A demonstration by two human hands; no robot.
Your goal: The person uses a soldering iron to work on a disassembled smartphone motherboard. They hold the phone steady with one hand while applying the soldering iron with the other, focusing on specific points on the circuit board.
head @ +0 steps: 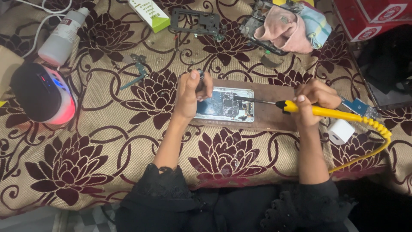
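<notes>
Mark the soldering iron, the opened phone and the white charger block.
soldering iron (319, 111), head view, on its yellow handle.
opened phone (225, 105), head view, on the exposed board.
white charger block (340, 131), head view, on its top face.

Opened phone (225, 105) lies on board (274, 112) at table centre. Soldering iron (317, 111) comes in from right, tip over phone. Charger block (341, 131) just right of board. Bottle (62, 36) far left, rag (287, 28) behind board, phone frame (195, 21) behind phone.
</notes>
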